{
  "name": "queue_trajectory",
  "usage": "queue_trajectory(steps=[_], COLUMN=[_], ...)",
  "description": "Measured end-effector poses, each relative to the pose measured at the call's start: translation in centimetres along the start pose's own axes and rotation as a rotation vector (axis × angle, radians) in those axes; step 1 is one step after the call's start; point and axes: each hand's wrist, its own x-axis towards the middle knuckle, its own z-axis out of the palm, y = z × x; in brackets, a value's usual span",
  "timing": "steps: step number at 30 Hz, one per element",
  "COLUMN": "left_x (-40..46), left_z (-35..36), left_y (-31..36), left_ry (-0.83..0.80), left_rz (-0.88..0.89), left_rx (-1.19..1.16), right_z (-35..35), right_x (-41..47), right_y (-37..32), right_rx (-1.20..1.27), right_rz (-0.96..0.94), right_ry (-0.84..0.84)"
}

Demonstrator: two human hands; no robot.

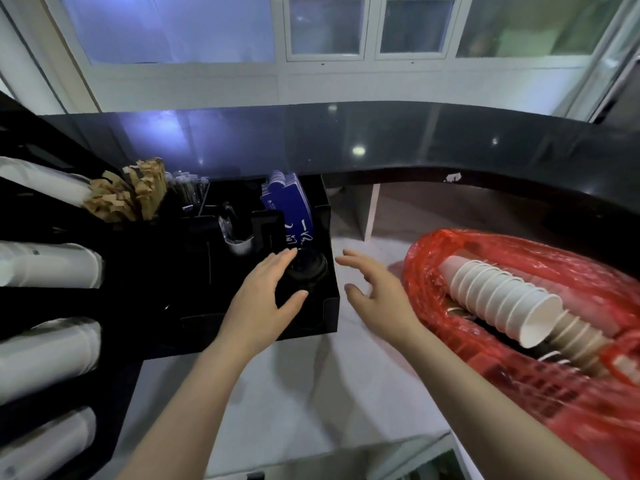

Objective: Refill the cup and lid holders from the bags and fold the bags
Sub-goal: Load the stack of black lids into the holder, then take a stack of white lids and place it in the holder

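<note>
Lids [306,268], black and stacked, sit in the front right compartment of the black holder [330,308]. Left hand [265,299], fingers spread, cups the stack; right hand [375,289] hovers open just right of the holder. Red bag [519,386] of paper cups [498,296] lies farther right.

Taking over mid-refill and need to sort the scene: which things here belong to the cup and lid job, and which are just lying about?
Job:
- red bag
- white cups in it
- black lids under left hand
- black holder
- right hand, open

Lying about:
- brown packets
- blue cards
- dark counter
</note>
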Motion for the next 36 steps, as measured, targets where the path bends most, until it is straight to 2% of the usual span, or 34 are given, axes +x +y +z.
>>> queue_trajectory(steps=[4,9,14,18,23,26,30,33,36], left_x=[-0.3,-0.3,-0.9,-1.7,-1.9,-2.6,-4.2,-5.7,-7.3], left_z=[0.7,4.3,8.6,11.4,15.2,17.7,21.2,23.6,25.7], left_y=[1.5,4.9,10.0,13.5,17.3,19.6,23.1,26.0,28.7], left_ry=[-0.048,-0.178,-0.330,-0.392,-0.454,-0.511,-0.565,-0.623,-0.660], left_rz=[0.055,0.126,0.256,0.347,0.371,0.392,0.412,0.438,0.542], left_rx=[-0.145,-0.290,-0.388,-0.412,-0.399,-0.411,-0.482,-0.530,-0.499], right_z=[-2.4,-6.9,-13.1,-17.2,-20.5,-22.0,-24.0,-25.1,-26.4], right_x=[-3.5,-9.8,-18.4,-25.7,-33.9,-37.4,-39.7,-40.7,-41.4], right_y=[-0.9,-0.7,0.3,1.1,3.5,5.2,7.9,9.5,10.9], right_rx=[0.062,0.084,-0.020,-0.196,-0.377,-0.467,-0.524,-0.442,-0.320], right_rz=[0.079,0.171,0.276,0.379,0.586,0.692,0.807,0.887,0.977], right_ry=[0.141,0.411,0.668,0.840,1.018,1.025,0.887,0.755,0.747])
